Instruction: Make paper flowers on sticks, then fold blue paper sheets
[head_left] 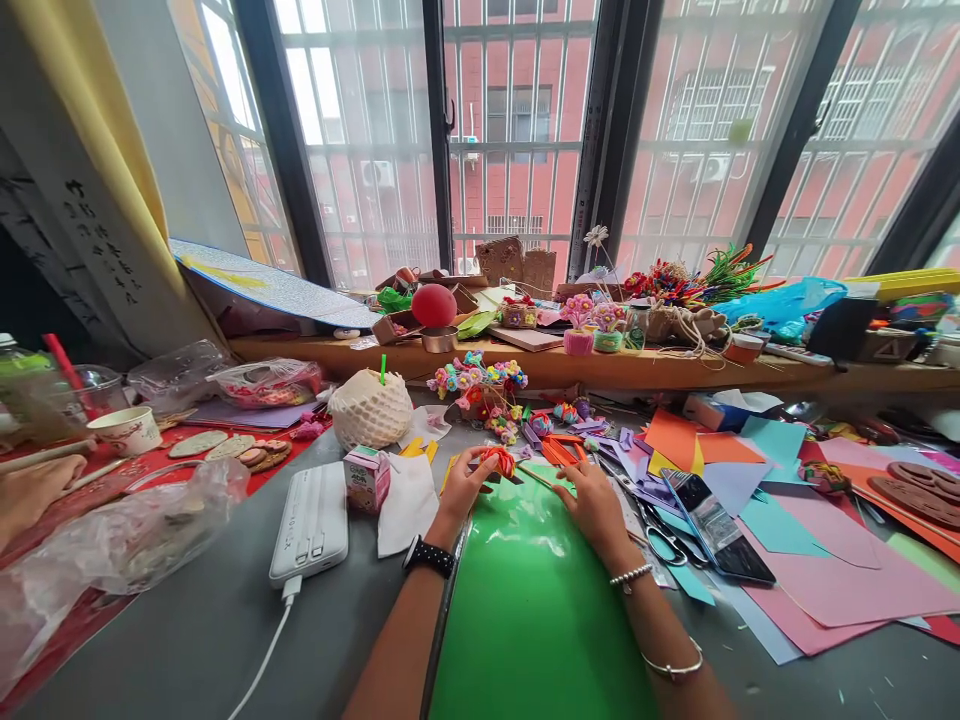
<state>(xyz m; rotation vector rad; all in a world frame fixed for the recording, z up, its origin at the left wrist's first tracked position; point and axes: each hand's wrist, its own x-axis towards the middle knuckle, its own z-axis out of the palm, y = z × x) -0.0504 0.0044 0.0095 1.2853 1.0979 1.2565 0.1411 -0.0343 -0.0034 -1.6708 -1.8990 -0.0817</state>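
We have open room on the green board (540,620), bottom centre, forearms along both edges. At centre, our left hand (466,482) pinches the red-orange ball (498,461); our right hand (591,497), right of it, grips a thin stick (540,478).

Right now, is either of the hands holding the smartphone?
No, the smartphone lies to the right of the right hand, touching neither it nor the left hand.

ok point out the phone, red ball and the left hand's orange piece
Phone (718,527), head view, middle of the screen
Red ball (433,306), head view, front centre
Orange piece (499,462), head view, its middle
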